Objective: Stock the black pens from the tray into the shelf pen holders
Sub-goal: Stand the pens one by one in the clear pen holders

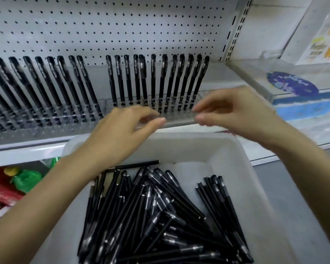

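A white tray (227, 149) in front of me holds several loose black pens (152, 212). On the shelf, clear pen holders (179, 119) carry rows of upright black pens (160, 80), with more rows to the left (46, 86). My left hand (126, 128) reaches over the tray's far rim and pinches the front edge of the right-hand holder between thumb and forefinger. My right hand (231, 111), slightly blurred, has its curled fingertips and thumb at that holder's right front corner. Neither hand holds a pen.
A white pegboard (122, 25) backs the shelf. A clear divider (255, 77) and a blue-and-white display (297, 103) stand to the right. Red and green packets (13, 183) lie on the lower shelf at the left.
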Motion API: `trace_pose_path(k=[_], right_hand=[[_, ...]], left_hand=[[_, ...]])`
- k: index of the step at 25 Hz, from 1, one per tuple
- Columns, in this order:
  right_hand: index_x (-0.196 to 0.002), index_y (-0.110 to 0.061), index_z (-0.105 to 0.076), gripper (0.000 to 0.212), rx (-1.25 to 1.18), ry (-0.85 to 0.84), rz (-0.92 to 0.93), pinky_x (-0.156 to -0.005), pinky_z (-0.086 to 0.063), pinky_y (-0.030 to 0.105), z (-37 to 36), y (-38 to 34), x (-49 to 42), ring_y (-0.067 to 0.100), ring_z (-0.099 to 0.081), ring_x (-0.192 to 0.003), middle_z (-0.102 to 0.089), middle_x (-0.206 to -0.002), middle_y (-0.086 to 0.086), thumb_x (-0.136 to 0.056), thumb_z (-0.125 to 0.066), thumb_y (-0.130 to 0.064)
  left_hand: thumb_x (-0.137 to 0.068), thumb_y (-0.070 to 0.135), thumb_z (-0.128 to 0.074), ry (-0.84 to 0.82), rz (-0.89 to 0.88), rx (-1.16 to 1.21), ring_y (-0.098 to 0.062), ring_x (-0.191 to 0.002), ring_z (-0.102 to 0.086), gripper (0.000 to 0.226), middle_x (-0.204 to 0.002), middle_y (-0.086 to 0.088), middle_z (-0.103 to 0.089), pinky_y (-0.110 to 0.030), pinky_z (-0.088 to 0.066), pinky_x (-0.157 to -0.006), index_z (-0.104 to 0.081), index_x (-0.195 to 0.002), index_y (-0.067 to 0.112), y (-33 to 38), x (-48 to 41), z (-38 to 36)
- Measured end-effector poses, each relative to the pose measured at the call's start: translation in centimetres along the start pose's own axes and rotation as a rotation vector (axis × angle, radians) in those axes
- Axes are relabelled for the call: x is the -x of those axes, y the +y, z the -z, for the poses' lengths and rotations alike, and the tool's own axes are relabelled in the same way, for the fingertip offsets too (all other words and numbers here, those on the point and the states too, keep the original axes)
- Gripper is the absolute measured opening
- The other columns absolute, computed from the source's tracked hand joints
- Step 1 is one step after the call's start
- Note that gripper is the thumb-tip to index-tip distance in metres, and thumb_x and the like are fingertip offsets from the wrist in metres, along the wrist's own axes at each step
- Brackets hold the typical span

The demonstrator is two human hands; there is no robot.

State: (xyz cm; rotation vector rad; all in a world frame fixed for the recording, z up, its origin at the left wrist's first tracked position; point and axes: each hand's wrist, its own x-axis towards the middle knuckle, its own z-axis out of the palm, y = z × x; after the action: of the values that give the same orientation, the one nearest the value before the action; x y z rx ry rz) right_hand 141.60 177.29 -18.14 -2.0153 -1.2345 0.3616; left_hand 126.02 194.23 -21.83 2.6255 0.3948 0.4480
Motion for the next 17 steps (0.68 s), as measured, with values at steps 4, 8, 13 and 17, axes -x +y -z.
trace_pose_path(k=[4,8,13,17], right_hand=[[-0.095,-0.014,-0.074,0.018,-0.026,-0.272,-0.058,-0.075,-0.049,0.019,-8.8,2.5,2.1,-0.001,-0.062,-0.071,-0.072,-0.084,-0.005,-0.078,-0.074,-0.022],[-0.097,-0.020,-0.072,0.020,-0.060,-0.240,-0.167,-0.063,-0.038,0.014,-12.4,4.7,2.9,-0.005,-0.051,-0.056,-0.061,-0.070,-0.009,-0.078,-0.075,-0.027],[-0.081,-0.032,-0.061,0.019,-0.037,-0.146,-0.193,-0.062,-0.042,0.025,-14.2,3.7,3.6,0.000,-0.049,-0.053,-0.058,-0.064,-0.009,-0.072,-0.078,-0.036],[-0.075,-0.030,-0.060,0.015,0.022,-0.122,-0.200,-0.069,-0.048,0.030,-14.3,3.5,3.3,0.001,-0.051,-0.058,-0.058,-0.063,-0.011,-0.076,-0.075,-0.034]], left_hand=[[-0.083,0.071,-0.024,-0.059,0.072,-0.196,-0.015,-0.107,-0.058,0.062,-0.118,0.011,-0.064,-0.030,-0.038,-0.080,-0.060,-0.118,0.037,-1.4,2.0,-1.2],[-0.086,0.071,-0.023,0.030,0.052,-0.251,-0.019,-0.104,-0.059,0.058,-0.113,0.009,-0.067,-0.030,-0.032,-0.074,-0.061,-0.115,0.038,-1.2,2.7,-1.8],[-0.086,0.064,-0.023,0.038,0.058,-0.253,-0.017,-0.101,-0.058,0.055,-0.110,0.009,-0.066,-0.028,-0.025,-0.070,-0.062,-0.112,0.036,-0.9,3.0,-1.9],[-0.089,0.060,-0.028,0.041,0.061,-0.255,-0.016,-0.101,-0.056,0.048,-0.111,0.010,-0.066,-0.026,-0.022,-0.071,-0.062,-0.113,0.035,-0.9,3.0,-1.9]])
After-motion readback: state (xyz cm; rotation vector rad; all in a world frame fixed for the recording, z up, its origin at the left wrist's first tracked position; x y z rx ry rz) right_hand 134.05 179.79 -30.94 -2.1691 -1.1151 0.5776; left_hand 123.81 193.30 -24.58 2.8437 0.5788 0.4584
